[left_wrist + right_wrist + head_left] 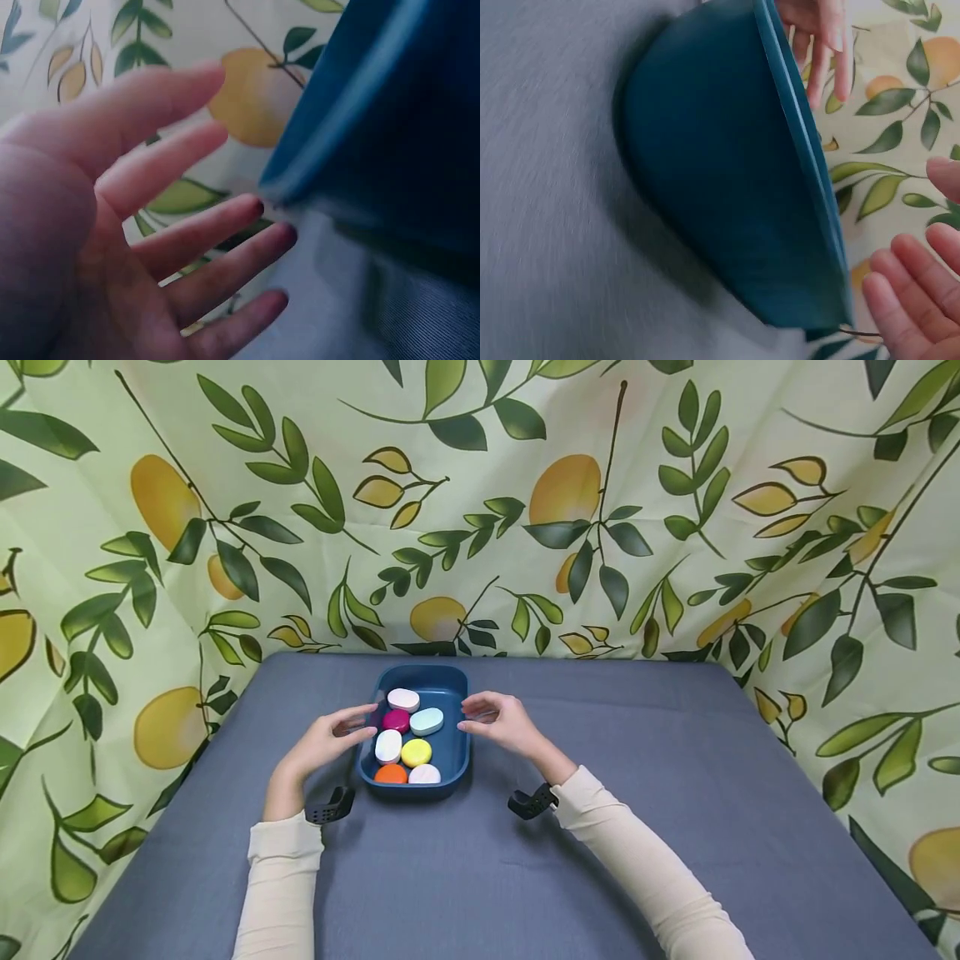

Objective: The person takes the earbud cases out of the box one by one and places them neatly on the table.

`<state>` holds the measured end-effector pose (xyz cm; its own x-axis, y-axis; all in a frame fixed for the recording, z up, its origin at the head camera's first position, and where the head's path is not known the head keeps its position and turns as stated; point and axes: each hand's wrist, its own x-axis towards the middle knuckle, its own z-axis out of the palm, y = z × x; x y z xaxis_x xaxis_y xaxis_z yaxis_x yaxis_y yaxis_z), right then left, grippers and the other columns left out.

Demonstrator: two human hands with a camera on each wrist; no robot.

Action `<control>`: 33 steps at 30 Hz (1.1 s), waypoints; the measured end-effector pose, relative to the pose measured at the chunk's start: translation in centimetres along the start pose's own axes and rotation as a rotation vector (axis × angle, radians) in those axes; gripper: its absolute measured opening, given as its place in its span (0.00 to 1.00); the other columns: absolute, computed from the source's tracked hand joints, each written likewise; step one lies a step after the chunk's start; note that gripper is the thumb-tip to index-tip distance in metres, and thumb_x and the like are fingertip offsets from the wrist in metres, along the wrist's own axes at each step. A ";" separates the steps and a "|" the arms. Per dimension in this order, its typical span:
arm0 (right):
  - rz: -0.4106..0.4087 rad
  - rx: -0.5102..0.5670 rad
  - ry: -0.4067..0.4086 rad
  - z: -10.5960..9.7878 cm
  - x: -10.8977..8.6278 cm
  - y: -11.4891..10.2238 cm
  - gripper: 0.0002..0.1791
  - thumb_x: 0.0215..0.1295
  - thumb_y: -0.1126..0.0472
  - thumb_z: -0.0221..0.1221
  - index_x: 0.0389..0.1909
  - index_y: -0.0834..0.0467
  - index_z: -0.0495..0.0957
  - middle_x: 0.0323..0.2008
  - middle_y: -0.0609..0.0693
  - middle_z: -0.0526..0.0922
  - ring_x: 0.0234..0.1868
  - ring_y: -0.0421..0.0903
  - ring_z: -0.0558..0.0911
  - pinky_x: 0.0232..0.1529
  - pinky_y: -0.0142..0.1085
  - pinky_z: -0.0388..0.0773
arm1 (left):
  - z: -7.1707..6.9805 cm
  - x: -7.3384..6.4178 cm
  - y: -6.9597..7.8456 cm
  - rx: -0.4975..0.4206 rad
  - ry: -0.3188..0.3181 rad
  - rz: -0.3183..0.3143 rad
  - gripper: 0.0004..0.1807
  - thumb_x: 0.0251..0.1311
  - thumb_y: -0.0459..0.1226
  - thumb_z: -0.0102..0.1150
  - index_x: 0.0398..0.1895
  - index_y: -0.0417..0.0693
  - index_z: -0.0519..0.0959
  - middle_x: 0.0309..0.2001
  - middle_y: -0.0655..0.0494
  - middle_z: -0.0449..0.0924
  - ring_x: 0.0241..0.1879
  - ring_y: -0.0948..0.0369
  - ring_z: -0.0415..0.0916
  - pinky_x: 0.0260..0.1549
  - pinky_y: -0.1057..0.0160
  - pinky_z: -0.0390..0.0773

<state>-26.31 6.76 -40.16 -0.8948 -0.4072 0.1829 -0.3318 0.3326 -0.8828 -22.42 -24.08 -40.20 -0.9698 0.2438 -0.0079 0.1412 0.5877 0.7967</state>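
One blue tub [453,756], on the grey-blue table [600,760]. Contents: seven rounded pieces [416,752], three whitish, one each magenta, pale blue, yellow, orange. My left hand [324,745] and right hand [504,724]: beside opposite tub walls, fingers released, loosely spread. Behind: fruit-and-leaf-patterned cloth [480,468].

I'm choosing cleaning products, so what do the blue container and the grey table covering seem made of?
The blue container looks like smooth, satin plastic: even colour, rounded corners, soft sheen. The grey table covering seems to be matte fabric, given its fine texture and faint creases; fibre unclear.
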 end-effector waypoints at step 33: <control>0.056 -0.686 -0.391 4.6 7.9 -0.4 0.29 0.54 0.63 0.69 0.59 0.62 0.76 0.58 0.56 0.81 0.57 0.49 0.79 0.62 0.38 0.76 | 0.8 0.3 -3.6 -0.214 -0.088 -0.118 0.35 0.64 0.45 0.59 0.72 0.48 0.61 0.75 0.37 0.53 0.73 0.37 0.54 0.69 0.37 0.59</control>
<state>-31.84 -0.49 -40.31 -0.7884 -0.6009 -0.1316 -0.5129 0.7603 -0.3987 -23.03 -25.55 -43.58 -0.9547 0.2548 -0.1538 -0.0264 0.4421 0.8966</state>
